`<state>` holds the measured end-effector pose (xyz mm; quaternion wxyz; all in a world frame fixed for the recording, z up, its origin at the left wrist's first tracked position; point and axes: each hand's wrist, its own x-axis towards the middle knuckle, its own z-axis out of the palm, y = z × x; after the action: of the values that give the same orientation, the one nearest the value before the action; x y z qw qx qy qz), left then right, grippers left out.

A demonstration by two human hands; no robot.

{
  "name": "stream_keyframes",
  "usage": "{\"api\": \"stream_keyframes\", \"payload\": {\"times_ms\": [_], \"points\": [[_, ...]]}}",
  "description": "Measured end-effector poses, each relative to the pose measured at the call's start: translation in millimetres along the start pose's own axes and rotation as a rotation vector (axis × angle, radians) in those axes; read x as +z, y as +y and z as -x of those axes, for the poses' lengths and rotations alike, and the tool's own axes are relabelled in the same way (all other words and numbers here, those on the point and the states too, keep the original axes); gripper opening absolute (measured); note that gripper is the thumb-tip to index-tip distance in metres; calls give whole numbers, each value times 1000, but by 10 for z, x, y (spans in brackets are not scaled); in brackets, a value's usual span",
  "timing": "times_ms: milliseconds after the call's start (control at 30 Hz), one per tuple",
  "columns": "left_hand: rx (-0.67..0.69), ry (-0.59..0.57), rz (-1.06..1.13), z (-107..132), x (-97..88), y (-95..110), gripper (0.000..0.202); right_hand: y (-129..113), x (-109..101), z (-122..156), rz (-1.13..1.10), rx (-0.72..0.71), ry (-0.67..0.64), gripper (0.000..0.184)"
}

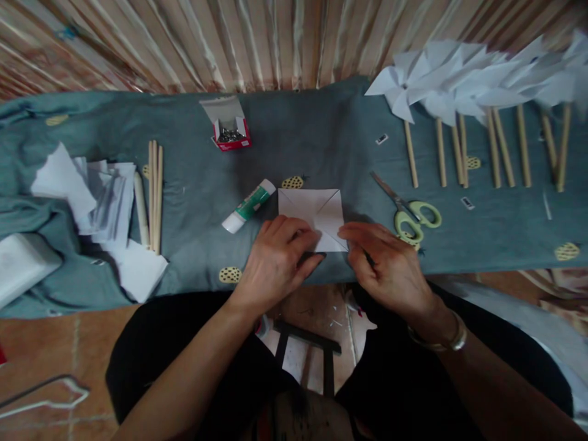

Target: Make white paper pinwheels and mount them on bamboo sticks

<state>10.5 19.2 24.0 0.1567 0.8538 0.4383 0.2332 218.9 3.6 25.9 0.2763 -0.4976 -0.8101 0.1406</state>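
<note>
A white paper square (311, 205) lies at the table's front edge, with diagonal lines running in from its corners, apparently cut slits. My left hand (278, 254) rests over its lower left part, fingers bent on the paper and thumb at the front edge. My right hand (388, 260) holds the right edge with curled fingertips; its thumb is tucked below. A green and white glue stick (248, 206) lies left of the square. Scissors with light green handles (407, 211) lie beside my right hand, blades pointing away to the upper left.
An opened red and white box (232, 135) of small metal pins or tacks stands behind. Finished paper pinwheels (459, 79) on wooden sticks lie at the right. More wooden sticks (155, 196), cut papers (110, 202) and a white block (27, 266) are at the left.
</note>
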Motion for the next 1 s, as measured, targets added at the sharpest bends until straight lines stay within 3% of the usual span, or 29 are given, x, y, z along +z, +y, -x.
{"api": "stream_keyframes", "payload": {"times_ms": [100,333,633,1000], "points": [[13,-40,-50,-1,46,44,19,9,-2,8,-14,14,0,28],[109,-11,-126,-4,78,84,15,21,-16,17,-70,31,-6,31],[168,91,-105,34,95,151,10,61,-112,30,-294,157,-113,32],[196,20,-62,84,95,200,10,123,-161,42,-436,171,-214,11]]}}
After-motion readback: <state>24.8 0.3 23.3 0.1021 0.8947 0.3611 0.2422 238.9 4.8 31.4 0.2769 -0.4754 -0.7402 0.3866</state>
